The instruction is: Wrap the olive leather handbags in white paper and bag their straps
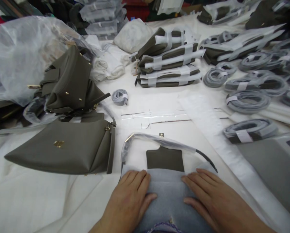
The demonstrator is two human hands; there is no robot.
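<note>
Fingers [145,178] lie flat and spread, clasping nothing: left hand [130,197] and right hand [208,197] both press a grey foam sheet [169,194] covering a bag at the near table edge. Its olive flap [164,159] and plastic-wrapped handle [159,139] show above; left lies an olive handbag [69,149].

The foam sheet [169,194] under both hands is pale blue-grey, and the leather flap [165,159] above it is dark olive. The handbag [69,149] to the left is olive-taupe with a gold clasp [59,143]. The folded stack [167,63] is olive, banded in white. The coiled straps [248,101] are grey with white tags. The table cover [33,200] is white.
</note>
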